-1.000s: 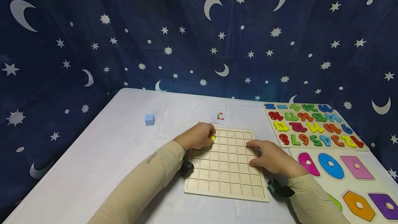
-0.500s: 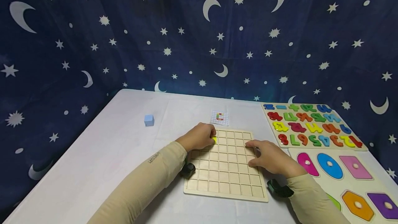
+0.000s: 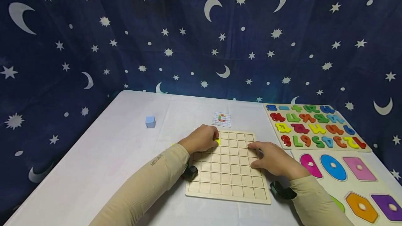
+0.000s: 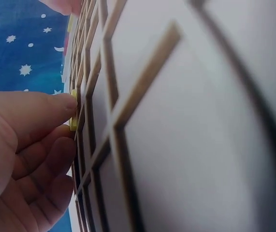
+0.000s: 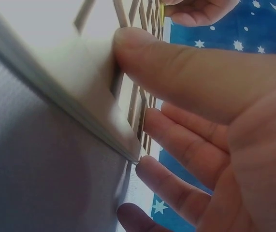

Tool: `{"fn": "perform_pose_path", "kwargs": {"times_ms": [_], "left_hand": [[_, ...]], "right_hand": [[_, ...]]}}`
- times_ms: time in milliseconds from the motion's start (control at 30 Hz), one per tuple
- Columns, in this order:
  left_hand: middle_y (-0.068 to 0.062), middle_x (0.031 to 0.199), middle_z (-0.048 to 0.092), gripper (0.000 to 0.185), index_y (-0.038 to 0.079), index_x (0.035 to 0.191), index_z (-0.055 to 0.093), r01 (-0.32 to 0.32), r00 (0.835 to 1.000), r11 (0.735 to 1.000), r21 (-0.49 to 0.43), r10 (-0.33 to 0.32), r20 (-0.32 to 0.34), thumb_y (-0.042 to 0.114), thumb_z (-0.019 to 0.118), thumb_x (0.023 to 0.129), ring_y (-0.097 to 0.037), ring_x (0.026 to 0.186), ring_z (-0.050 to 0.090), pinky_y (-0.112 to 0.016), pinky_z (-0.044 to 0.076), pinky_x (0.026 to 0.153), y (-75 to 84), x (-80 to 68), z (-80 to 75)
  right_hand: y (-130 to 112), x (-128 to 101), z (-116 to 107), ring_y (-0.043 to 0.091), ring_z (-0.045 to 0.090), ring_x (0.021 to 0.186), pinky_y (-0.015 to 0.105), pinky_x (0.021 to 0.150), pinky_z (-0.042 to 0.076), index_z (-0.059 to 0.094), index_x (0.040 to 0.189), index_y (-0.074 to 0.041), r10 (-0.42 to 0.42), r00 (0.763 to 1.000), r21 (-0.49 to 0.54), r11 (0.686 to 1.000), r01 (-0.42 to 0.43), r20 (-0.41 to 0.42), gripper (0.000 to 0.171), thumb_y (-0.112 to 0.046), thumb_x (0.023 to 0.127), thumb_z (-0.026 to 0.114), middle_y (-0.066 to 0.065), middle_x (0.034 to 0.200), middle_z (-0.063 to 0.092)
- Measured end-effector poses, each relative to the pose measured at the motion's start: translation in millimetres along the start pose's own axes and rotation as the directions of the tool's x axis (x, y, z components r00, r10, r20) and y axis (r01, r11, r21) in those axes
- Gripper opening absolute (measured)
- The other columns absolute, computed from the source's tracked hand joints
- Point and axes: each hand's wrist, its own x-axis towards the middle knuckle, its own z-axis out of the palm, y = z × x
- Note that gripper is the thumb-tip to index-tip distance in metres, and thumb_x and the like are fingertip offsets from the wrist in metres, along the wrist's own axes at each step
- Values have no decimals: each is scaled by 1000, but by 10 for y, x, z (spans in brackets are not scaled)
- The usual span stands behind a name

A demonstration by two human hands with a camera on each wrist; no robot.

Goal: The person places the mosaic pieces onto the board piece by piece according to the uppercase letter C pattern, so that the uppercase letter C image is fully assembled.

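Note:
A wooden grid board (image 3: 232, 178) lies on the table in the head view. At its far left part, my left hand (image 3: 202, 138) pinches a small yellow tile (image 3: 217, 142) against the grid. In the left wrist view the thumb lies on the yellow tile (image 4: 74, 111), with a finger below it; the rest of the tile is hidden. My right hand (image 3: 276, 158) rests at the board's right edge, fingers spread. In the right wrist view, the thumb (image 5: 138, 46) touches the board's face and other fingertips meet its edge.
A small printed pattern card (image 3: 221, 118) lies beyond the board. Farther left is a light blue cube (image 3: 150, 121). A letter-and-number puzzle board (image 3: 345, 150) and a knobbed shape puzzle (image 3: 342, 188) occupy the right side. A yellow speck (image 3: 172, 144) shows behind the left sleeve.
My left hand has shifted slightly to the right with the yellow tile. The right hand stays at the board's edge. A yellow speck now shows behind the left sleeve.

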Motion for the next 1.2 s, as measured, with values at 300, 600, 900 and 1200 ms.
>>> {"fn": "perform_pose_path", "kwargs": {"times_ms": [300,600,900,1200], "left_hand": [[4,78,57,15,6,96,67,-8,1000,999,-50,9,15,9,77,86,-12,74,52,-25,45,71,-36,-51,-22],[1,83,60,17,4,101,67,-13,999,996,-88,17,41,9,75,86,-14,77,54,-29,46,75,-81,-145,-118],[-7,104,68,30,1,118,67,78,996,990,-122,-73,40,11,74,90,-16,90,61,-34,51,86,-207,-360,-267],[-2,99,67,27,5,114,69,174,985,978,-118,-173,14,11,76,88,-18,90,59,-35,52,87,-413,-583,-343]], "right_hand": [[-4,-13,2,43,50,124,63,102,38,60,135,-6,-10,1000,-6,1000,10,-5,64,-23,79,86,22,134,57],[8,-11,5,43,50,124,63,102,38,60,135,-6,-1,1000,-4,1000,1,-14,64,-24,79,86,21,135,57],[-7,-3,8,43,50,125,63,101,38,60,135,-6,-16,1000,-10,1000,16,-11,64,-25,79,85,21,134,57],[0,-14,10,43,51,123,62,101,38,60,135,-5,-18,1000,-4,1000,18,-14,63,-22,80,85,21,134,57]]}}
